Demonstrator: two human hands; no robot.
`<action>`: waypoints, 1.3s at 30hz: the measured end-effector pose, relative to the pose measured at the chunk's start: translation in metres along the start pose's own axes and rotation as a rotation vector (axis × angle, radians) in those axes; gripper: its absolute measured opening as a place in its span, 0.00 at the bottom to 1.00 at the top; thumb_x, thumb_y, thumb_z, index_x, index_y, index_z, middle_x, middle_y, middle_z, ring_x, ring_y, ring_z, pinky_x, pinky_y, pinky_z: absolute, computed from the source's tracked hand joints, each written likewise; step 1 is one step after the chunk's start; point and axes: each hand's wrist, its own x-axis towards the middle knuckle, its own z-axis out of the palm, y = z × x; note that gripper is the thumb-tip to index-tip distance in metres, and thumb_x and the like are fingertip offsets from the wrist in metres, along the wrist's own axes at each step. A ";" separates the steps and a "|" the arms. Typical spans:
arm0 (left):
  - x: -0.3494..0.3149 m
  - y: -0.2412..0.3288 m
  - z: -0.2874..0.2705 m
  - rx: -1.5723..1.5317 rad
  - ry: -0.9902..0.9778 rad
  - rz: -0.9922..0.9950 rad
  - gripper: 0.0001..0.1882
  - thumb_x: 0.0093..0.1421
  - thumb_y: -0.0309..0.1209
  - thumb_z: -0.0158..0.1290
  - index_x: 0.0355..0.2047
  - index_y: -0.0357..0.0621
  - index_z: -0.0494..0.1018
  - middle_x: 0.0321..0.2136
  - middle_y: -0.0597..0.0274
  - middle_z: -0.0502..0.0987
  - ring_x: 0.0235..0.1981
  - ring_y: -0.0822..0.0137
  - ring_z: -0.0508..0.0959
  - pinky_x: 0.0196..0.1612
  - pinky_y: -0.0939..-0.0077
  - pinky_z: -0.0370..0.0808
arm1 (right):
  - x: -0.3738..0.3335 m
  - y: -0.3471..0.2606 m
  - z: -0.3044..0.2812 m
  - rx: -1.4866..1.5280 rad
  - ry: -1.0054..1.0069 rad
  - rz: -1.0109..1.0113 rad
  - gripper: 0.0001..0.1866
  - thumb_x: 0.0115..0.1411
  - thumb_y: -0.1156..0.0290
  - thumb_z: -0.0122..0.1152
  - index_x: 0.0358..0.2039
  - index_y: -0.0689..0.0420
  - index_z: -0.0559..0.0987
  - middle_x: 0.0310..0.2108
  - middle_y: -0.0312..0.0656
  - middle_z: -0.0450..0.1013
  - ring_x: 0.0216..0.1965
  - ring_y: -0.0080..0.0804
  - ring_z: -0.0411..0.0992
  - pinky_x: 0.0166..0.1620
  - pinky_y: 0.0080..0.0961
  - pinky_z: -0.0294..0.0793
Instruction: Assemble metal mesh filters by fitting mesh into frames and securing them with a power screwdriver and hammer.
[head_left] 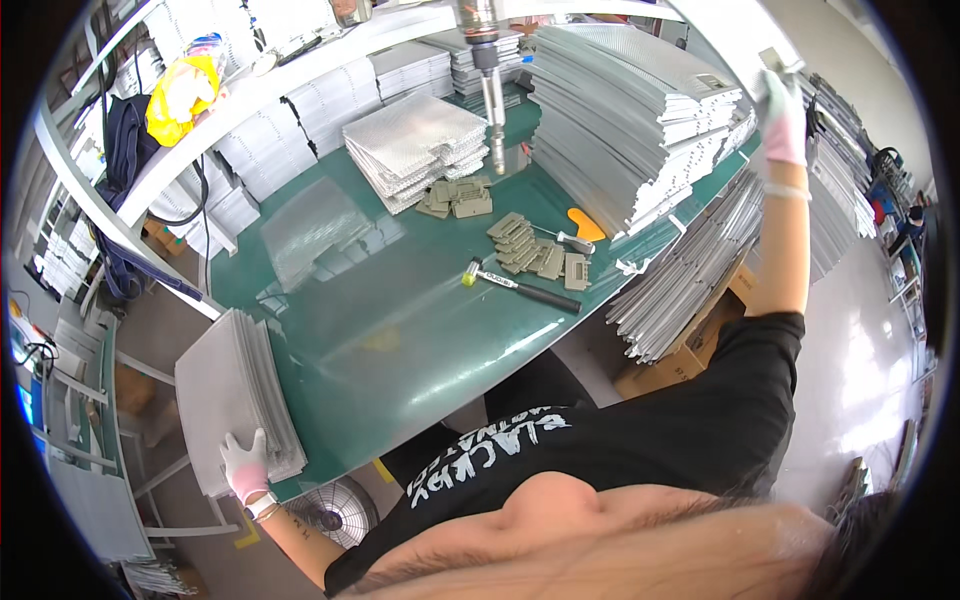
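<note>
My left hand (245, 462), in a white glove with a pink cuff, lies with its fingers spread on a stack of flat grey panels (225, 385). The stack sits at the table's left end. My right hand (782, 112), gloved the same way, is raised at the far right against a white frame post (735, 45). A small beige piece (785, 58) shows beside its fingertips. Its fingers are too bright and blurred to make out a grip. A hammer (520, 285) with a black handle lies mid-table, beside several beige plate-like parts (530, 248) and a screwdriver (568, 238).
A power screwdriver (488, 90) hangs over the green table (350, 340). Tall panel stacks (620, 120) stand at the back right, a smaller stack (415, 145) at the back middle. An orange-yellow piece (586, 224) lies near the screwdriver. A floor fan (340, 508) stands below the front edge.
</note>
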 end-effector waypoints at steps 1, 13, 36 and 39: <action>-0.001 0.001 0.001 0.033 0.011 -0.024 0.44 0.57 0.59 0.52 0.62 0.35 0.62 0.62 0.37 0.62 0.61 0.42 0.66 0.62 0.58 0.65 | 0.004 -0.006 0.022 0.507 -0.027 0.423 0.13 0.62 0.67 0.58 0.46 0.58 0.76 0.32 0.39 0.73 0.30 0.25 0.71 0.35 0.20 0.73; 0.008 -0.002 -0.045 0.058 -0.069 0.024 0.39 0.56 0.57 0.55 0.55 0.34 0.71 0.50 0.39 0.75 0.53 0.44 0.75 0.57 0.60 0.70 | -0.006 0.102 0.070 -0.021 -0.438 0.034 0.25 0.62 0.54 0.56 0.51 0.61 0.78 0.30 0.38 0.75 0.27 0.23 0.68 0.32 0.21 0.68; -0.025 -0.026 -0.112 -0.219 0.173 -0.013 0.29 0.53 0.42 0.63 0.51 0.36 0.76 0.42 0.46 0.81 0.42 0.55 0.82 0.47 0.66 0.76 | -0.221 -0.169 0.108 0.313 -0.481 -0.094 0.18 0.59 0.79 0.55 0.51 0.61 0.78 0.36 0.44 0.79 0.32 0.30 0.75 0.40 0.25 0.75; -0.061 0.012 -0.101 -0.238 0.091 0.075 0.28 0.52 0.42 0.65 0.48 0.37 0.77 0.36 0.53 0.80 0.31 0.61 0.79 0.39 0.66 0.76 | -0.264 -0.195 0.124 0.506 -0.784 0.016 0.16 0.58 0.78 0.57 0.48 0.64 0.79 0.41 0.51 0.79 0.43 0.39 0.79 0.49 0.28 0.76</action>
